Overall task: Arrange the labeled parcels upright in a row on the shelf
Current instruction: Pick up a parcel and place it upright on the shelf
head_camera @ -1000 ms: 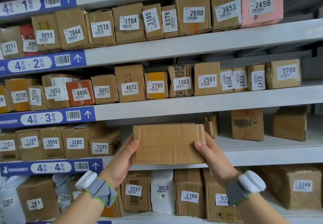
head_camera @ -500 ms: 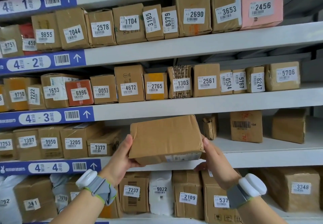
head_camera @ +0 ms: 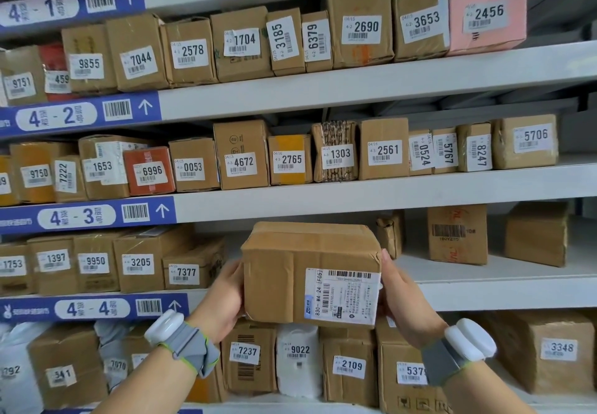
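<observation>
Both hands grasp a brown box (head_camera: 310,273) by its sides, left hand (head_camera: 223,297) and right hand (head_camera: 403,297), fingers wrapped on it. Held in air before the shelf (head_camera: 500,294) marked 4-4, shipping label (head_camera: 342,297) facing out, right of box 7377 (head_camera: 190,268).

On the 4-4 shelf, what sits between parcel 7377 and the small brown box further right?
In the head view, only bare shelf shows between parcel 7377 and the small brown box; the held parcel hides part of that stretch.
</observation>
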